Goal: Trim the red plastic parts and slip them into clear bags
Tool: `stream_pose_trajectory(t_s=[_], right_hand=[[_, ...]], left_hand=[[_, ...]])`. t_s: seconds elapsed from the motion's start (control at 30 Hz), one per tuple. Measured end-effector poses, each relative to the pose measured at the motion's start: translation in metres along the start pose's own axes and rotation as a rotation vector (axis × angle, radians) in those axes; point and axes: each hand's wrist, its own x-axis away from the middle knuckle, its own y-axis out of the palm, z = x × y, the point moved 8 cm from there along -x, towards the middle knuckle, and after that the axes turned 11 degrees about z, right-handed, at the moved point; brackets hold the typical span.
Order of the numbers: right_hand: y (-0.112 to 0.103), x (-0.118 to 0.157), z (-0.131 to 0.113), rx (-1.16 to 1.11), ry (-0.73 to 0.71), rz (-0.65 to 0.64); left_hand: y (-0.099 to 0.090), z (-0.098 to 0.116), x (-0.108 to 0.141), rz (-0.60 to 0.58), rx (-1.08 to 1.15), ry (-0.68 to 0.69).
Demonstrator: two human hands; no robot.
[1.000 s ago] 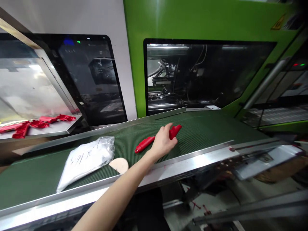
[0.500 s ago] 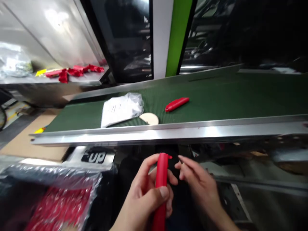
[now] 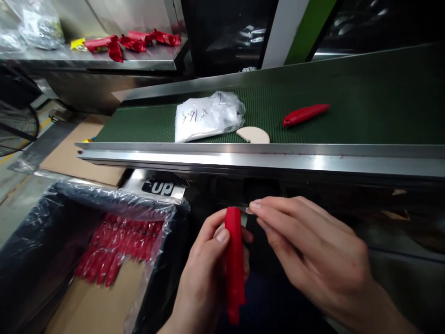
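Note:
My left hand [image 3: 205, 269] is wrapped round a long red plastic handle-like piece [image 3: 235, 264], held upright in front of the conveyor. My right hand [image 3: 313, 250] is closed in a pinch beside the piece's upper end. Between its thumb and fingertips shows a thin shiny sliver [image 3: 248, 210], too small to name, close to the red piece; whether they touch I cannot tell. A similar red piece [image 3: 306, 115] lies on the green conveyor belt [image 3: 365, 102].
On the belt sit a marked plastic bag [image 3: 208, 116] and a cream part-disc [image 3: 254, 135]. A lined crate [image 3: 163, 218] at lower left holds rows of red pieces [image 3: 118, 241]. Red scraps [image 3: 132, 42] lie on a metal shelf [image 3: 146, 64]. A fan [image 3: 17, 130] stands far left.
The view has swung left and down, showing more of the crate. My right hand has come in against the red piece's upper end, and the left has turned the piece slightly.

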Motion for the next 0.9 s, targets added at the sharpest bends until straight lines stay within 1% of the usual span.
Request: stream_pose_trajectory(t_s=[0.13,0.33,0.73,0.9], right_hand=[[0.005,-0.003,-0.007,0.038,-0.046,-0.028],[0.007,-0.004,-0.015,0.036,-0.065,-0.027],[0.010,-0.003,-0.015,0.049,-0.088,-0.052],[0.008,0.001,-0.017,0.060,-0.089,-0.064]], left_hand=[[-0.004,0.004,0.002,-0.014,0.030,0.012],[-0.007,0.005,0.003,-0.002,0.040,0.006],[-0.008,0.007,0.006,-0.006,0.021,0.021],[-0.008,0.007,0.008,0.004,0.008,0.031]])
